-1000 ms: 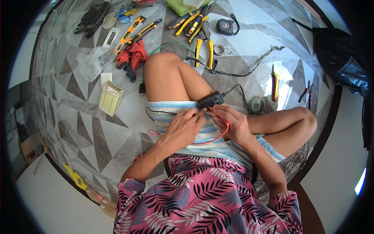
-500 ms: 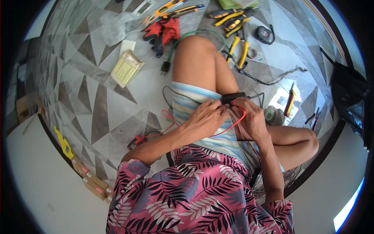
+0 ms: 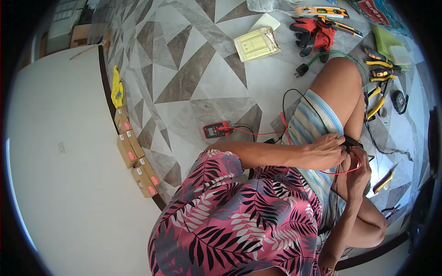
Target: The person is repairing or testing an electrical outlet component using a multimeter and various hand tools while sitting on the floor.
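My left hand [image 3: 326, 152] is pinched closed above the striped shorts, with the thin black test lead [image 3: 294, 91] running into its fingers. Beside it, my right hand [image 3: 360, 169] is closed on the red test lead [image 3: 340, 173], which bends in a loop below the fingers. Just beyond both hands lies a small black box [image 3: 352, 141], partly covered by the fingertips. The lead tips are hidden. A red and black multimeter [image 3: 215, 130] rests on the floor to the left, with the red lead coming from it.
A yellowish switch-plate package [image 3: 256, 44], red-black gloves [image 3: 315, 37] and a black plug [image 3: 301, 70] lie ahead. Yellow-handled pliers [image 3: 377, 106], a tape measure [image 3: 399, 100] and a utility knife [image 3: 384, 181] are at right. Small cardboard boxes [image 3: 133, 152] line the left wall.
The view has turned left, so the multimeter and wall boxes show more fully and everything sits farther right. Both hands stay close together at the black box, holding the leads.
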The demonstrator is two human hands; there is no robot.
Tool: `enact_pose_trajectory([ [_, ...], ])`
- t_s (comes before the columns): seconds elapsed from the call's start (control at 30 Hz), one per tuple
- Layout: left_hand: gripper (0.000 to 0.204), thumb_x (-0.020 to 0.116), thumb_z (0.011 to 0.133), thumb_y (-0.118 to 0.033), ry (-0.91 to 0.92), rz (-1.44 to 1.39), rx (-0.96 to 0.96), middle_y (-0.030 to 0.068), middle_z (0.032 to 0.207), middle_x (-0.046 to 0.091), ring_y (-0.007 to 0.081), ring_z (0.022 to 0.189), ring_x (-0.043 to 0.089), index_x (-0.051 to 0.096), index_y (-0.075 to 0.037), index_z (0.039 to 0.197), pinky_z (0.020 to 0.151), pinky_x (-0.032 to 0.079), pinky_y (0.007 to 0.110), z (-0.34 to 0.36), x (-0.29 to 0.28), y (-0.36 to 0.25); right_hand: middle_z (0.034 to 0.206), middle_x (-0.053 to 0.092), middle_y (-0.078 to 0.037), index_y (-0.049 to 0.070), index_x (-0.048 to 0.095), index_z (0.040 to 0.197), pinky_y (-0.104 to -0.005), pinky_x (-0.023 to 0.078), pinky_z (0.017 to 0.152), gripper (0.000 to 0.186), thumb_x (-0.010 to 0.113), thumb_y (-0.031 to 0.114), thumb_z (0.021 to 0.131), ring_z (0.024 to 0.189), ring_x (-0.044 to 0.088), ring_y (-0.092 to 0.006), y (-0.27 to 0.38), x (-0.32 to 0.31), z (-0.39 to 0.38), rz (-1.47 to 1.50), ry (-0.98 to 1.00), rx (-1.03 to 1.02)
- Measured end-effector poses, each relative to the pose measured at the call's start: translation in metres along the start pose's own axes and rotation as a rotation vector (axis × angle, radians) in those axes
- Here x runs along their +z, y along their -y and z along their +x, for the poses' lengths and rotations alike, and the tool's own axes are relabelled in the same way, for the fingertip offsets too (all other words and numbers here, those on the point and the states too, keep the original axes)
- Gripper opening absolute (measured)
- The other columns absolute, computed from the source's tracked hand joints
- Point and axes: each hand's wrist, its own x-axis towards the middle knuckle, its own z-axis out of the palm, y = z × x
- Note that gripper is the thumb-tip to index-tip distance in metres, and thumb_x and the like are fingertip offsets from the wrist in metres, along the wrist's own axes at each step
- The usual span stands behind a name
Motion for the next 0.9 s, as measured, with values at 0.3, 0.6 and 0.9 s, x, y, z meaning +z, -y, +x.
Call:
enact_pose_trajectory([
  [0.3,0.019,0.060,0.082,-0.021,0.017,0.004,-0.011,0.0047,0.085,0.068,0.0230,0.099,0.057,0.069,-0.005,0.086,0.085,0.044,0.036,0.000,0.005,-0.003,0.110,0.071,-0.017,-0.002,0.066,0.110,-0.0380,0.056,0.085,0.022,0.069,0.000,0.089,0.099,0.070,-0.0332,0.009,-0.003,0.002,-0.024,0.024,-0.004],
  [0.6,0.018,0.061,0.081,-0.022,-0.061,0.008,-0.020,0.0040,0.082,0.068,0.0227,0.096,0.059,0.069,-0.006,0.083,0.082,0.045,0.036,0.002,0.010,-0.005,0.109,0.071,-0.016,-0.002,0.066,0.109,-0.0376,0.056,0.084,0.020,0.069,0.000,0.089,0.097,0.070,-0.0330,0.008,-0.002,0.002,-0.041,0.027,0.010],
  [0.9,0.019,0.061,0.081,-0.022,-0.032,0.012,0.001,0.0042,0.081,0.068,0.0227,0.094,0.059,0.069,-0.005,0.082,0.082,0.044,0.036,0.002,0.009,-0.003,0.105,0.072,-0.017,0.001,0.065,0.107,-0.0392,0.058,0.077,0.021,0.072,0.003,0.087,0.089,0.072,-0.0352,0.015,-0.003,0.006,-0.056,-0.003,-0.048],
])
